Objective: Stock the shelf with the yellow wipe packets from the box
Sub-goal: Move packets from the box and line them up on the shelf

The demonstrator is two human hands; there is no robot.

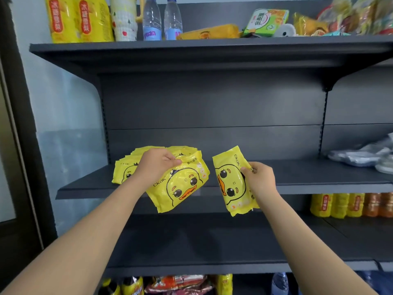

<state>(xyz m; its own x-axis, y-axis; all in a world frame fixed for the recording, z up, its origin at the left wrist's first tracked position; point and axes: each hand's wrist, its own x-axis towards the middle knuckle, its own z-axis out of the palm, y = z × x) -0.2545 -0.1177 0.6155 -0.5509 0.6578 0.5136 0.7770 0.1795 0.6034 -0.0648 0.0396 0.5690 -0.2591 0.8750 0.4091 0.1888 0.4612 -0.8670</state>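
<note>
Pinching one packet (180, 188), left grip (157, 165); right grip (258, 177) grasps second packet (230, 188); stack (125, 169) lies on shelf (297, 175).

Soft, even light, seemingly from overhead, leaves the scene fairly bright with no hard shadows. The upper shelf (191, 52) throws a broad, faint shade on the dark back panel (212, 99) beneath it. Pale sheen streaks the glossy film of the left yellow wipe packet (180, 188) and the right yellow wipe packet (229, 184). The wide lens bows the shelf edges toward the corners. The snack bags (357, 15) at top right look smeared and soft.
</note>
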